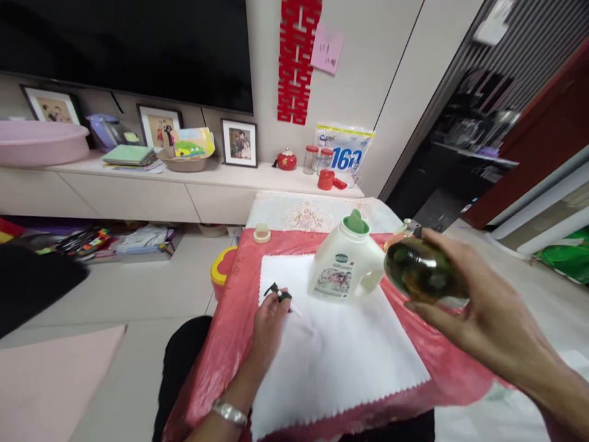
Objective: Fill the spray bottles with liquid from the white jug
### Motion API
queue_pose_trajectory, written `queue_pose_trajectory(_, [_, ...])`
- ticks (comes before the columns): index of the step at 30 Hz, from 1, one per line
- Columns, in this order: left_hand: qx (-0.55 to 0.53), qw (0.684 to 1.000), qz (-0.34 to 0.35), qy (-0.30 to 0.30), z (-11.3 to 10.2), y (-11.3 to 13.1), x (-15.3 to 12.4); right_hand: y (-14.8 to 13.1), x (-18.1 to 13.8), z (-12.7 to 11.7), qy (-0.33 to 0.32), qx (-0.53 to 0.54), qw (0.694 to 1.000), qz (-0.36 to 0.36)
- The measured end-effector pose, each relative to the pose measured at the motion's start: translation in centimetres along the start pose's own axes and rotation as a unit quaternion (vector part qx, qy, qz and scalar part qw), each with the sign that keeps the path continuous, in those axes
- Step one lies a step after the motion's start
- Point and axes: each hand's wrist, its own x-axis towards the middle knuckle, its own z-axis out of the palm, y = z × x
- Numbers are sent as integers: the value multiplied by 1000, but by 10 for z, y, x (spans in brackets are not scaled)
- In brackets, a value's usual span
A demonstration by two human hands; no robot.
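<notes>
Aloft, right hand (478,319) around sideways green bottle (421,273)

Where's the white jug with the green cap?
In the head view's centre, the white jug stands on the white cloth, left of the green bottle in the right hand.

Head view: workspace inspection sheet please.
Surface: white cloth over red table cover, flat.
Job's things: green bottle held tilted; small dark cap on the white cloth; white jug upright, green cap on.
Clutter: cream lid at the cover's far corner.
Grippers: left hand pinches the small dark cap; right hand grips the green bottle.
Cables: nothing seen.
Surroundings: sideboard with photo frames, jars; television above.
</notes>
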Motion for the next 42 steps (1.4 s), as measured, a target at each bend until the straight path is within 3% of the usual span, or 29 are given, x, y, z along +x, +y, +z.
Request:
queue_pose_trajectory(4, [-18,1000,-8,3,-2,-1,4,-14,-63,46,-81,41,995,31])
queue_pose_trajectory(7, [-34,999,-19,-9,-4,5,2,-22,-103,83,-112,7,992,52])
queue_pose_trajectory(12, [-66,997,-40,-24,1,22,-15,-41,-133,114,-127,-52,986,91])
queue_pose_trajectory(24, [-66,998,-6,-23,4,31,-54,-70,-131,122,-150,-44,982,101])
queue_pose_trajectory(35, [-15,997,-35,-70,8,15,-78,-85,-134,120,-135,42,986,90])
queue_pose_trajectory(42, [-10,993,-60,-100,7,15,-83,-87,-139,122,-159,122,973,113])
